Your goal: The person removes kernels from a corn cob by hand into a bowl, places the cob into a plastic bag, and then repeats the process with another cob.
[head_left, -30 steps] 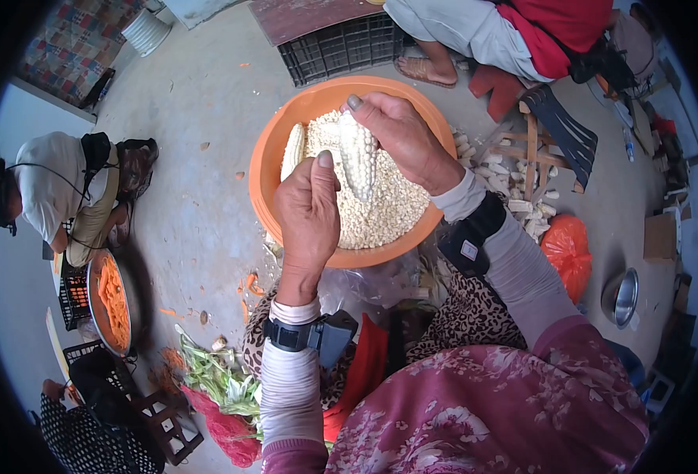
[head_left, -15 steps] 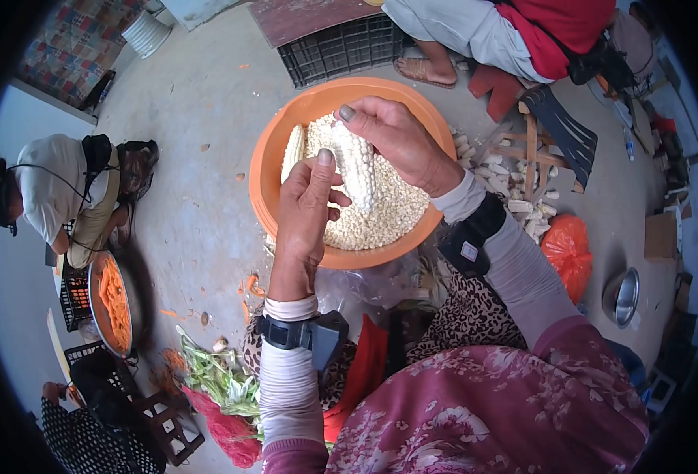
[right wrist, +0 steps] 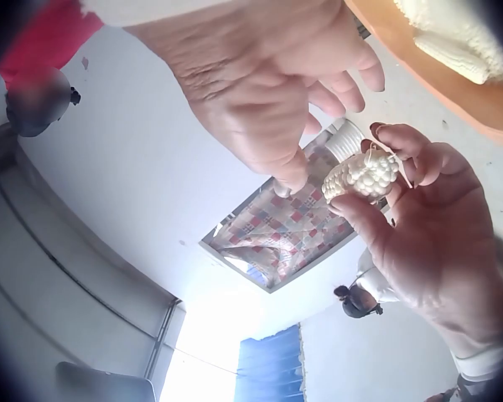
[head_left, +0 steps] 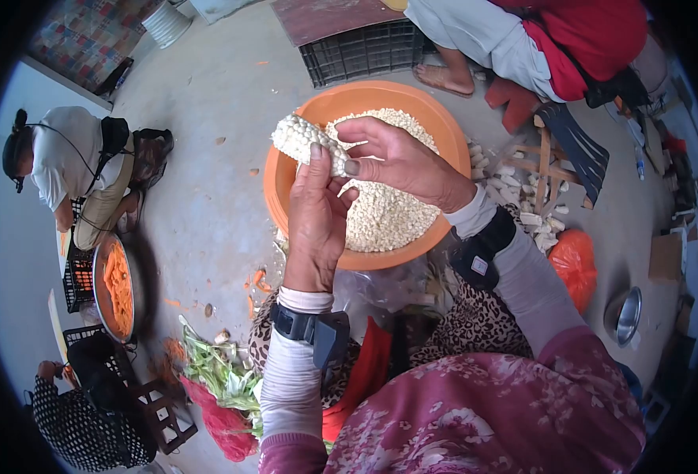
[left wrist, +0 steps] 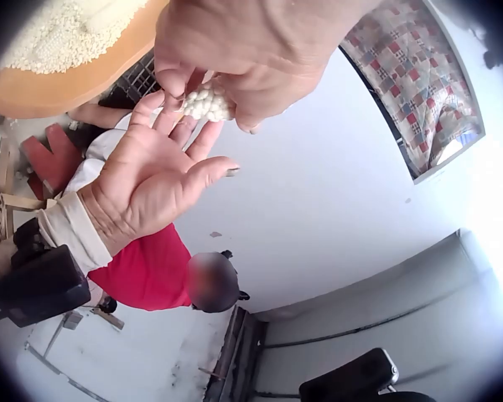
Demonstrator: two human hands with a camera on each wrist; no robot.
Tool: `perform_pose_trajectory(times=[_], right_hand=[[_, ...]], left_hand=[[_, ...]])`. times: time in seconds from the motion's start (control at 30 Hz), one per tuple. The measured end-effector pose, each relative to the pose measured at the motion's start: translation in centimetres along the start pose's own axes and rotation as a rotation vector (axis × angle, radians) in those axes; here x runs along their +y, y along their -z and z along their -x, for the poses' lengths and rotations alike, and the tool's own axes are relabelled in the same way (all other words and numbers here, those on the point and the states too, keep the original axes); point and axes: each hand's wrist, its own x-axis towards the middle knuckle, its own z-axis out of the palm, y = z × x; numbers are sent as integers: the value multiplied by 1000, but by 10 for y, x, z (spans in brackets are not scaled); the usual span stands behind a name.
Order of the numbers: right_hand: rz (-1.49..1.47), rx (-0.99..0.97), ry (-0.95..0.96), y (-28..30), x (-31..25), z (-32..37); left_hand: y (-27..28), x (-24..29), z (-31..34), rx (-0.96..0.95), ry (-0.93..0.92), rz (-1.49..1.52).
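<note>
My left hand [head_left: 317, 225] grips a white corn cob [head_left: 298, 141] covered in kernels, its thumb laid along the side. The cob is held aslant above the left part of an orange basin [head_left: 453, 152]. Beside the cob's near end is my right hand [head_left: 408, 164], its fingers extended and spread; in the right wrist view its thumb stands apart from the cob. Loose white corn kernels [head_left: 388, 220] fill the basin's bottom. A second cob [right wrist: 453, 57] lies in the basin in the right wrist view.
Bare cobs [head_left: 511, 186] are heaped right of the basin beside a wooden stool [head_left: 546, 162]. A black crate [head_left: 365, 54] stands beyond it. People sit at left and upper right. A metal bowl of carrot strips [head_left: 116, 284] and green husks [head_left: 219, 367] are at left.
The cob has passed from my right hand into my left and swung to point up and left. My right fingers have let go and spread. The head view has shifted slightly.
</note>
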Motion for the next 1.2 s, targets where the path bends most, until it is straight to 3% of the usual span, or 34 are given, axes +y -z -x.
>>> perform_pose_trajectory(times=[0.03,0.1,0.27,0.4,0.5,0.63,0.73,0.83,0.9,1.0,1.2], right_hand=[[0,-3,2,-2,0,0],[409,-70,76,-7,-5,1],[445,23,45,-9,-3,-1],[310,33,61,6,-1,-5],[238,-11,96,19,-13,-1],[152,-110,24,25,-28,2],[69,-57,-18,27,-26,2],[89,57,60,25,-18,-3],[-84,183,69,18,-12,-5],[-347,117,136,8,-11,-5],[-731,174,101,11,-2,-14]], left_hand=[[-2,-1,0,1,-4,0],[-8,-5,0,-9,-89,-11],[-5,-6,1,73,-59,-203],[-5,-1,-1,59,-104,-235],[-3,7,-2,171,-154,-182],[1,16,0,40,-211,-51],[2,15,1,-26,-205,-113],[-3,11,3,-22,-165,-83],[-6,8,4,-16,-101,-108],[-9,3,7,-59,-40,-143],[-13,-9,6,-149,8,-65]])
